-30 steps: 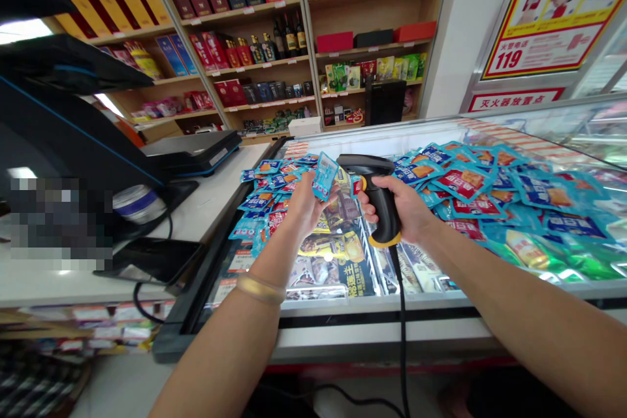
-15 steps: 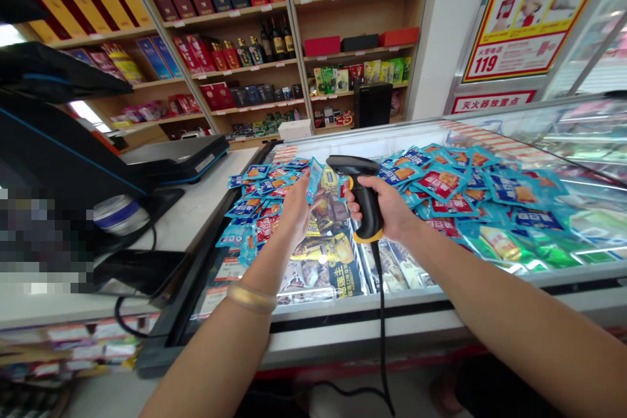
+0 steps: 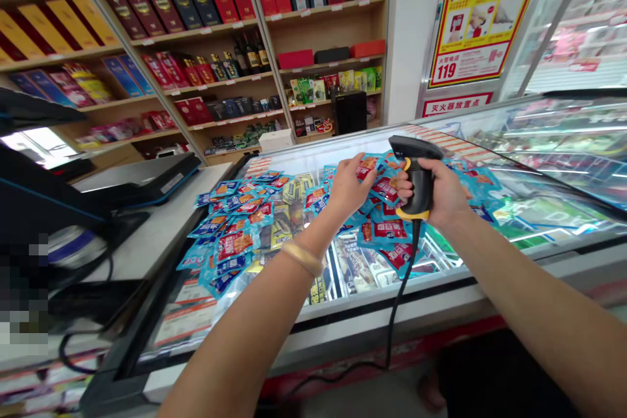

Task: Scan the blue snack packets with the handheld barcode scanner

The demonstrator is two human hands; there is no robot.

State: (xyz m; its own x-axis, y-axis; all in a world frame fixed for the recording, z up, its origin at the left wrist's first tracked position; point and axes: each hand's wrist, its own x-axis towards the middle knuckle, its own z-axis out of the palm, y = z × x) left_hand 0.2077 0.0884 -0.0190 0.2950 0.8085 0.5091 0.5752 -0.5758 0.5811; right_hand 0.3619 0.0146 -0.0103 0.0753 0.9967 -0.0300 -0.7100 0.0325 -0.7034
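My right hand [image 3: 445, 192] is wrapped around the handle of a black and yellow barcode scanner [image 3: 419, 192]. The scanner's head faces left, and its cable hangs down in front of the freezer. At the near-left side of a heap of blue-edged snack packets [image 3: 389, 230], my left hand [image 3: 349, 184] reaches down with its fingers apart, touching a red-labelled packet [image 3: 366, 168]. A gold-coloured bangle circles the left wrist. Another pile of similar packets [image 3: 235, 245] lies farther left on the glass. Part of the right heap is hidden behind the scanner and right hand.
The packets rest on a glass-topped chest freezer [image 3: 304, 326] with goods inside. To the left is a counter [image 3: 147, 222] with a scale [image 3: 142, 176] and dark checkout equipment. Shelves with boxes and bottles [image 3: 252, 52] stand behind.
My left hand no longer holds a raised packet; it has moved from the middle to the right heap. My right hand still holds the scanner. The view has turned right.
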